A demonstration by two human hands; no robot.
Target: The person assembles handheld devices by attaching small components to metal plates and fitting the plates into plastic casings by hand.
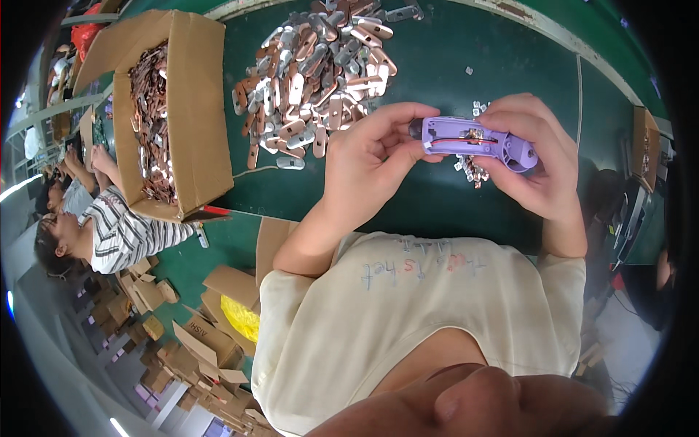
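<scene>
A purple plastic housing [455,148] is held level between both hands over the green table. It is an open shell with a rounded ring at its right end; red and black wires and a small metal part show inside. My left hand [375,149] pinches its left end, where a dark piece sits by the fingertips. At the right end, my right hand [535,149] wraps its fingers round the rounded part. Small shiny metal-and-white pieces [473,173] lie on the table just behind and below the housing, partly hidden by it.
A large heap of flat copper and silver metal pieces [313,80] covers the table's far middle. Left of it stands a cardboard box [200,109] filled with similar pieces. Another person in a striped shirt [120,226] is at the far left. Open cartons [207,339] stand at lower left.
</scene>
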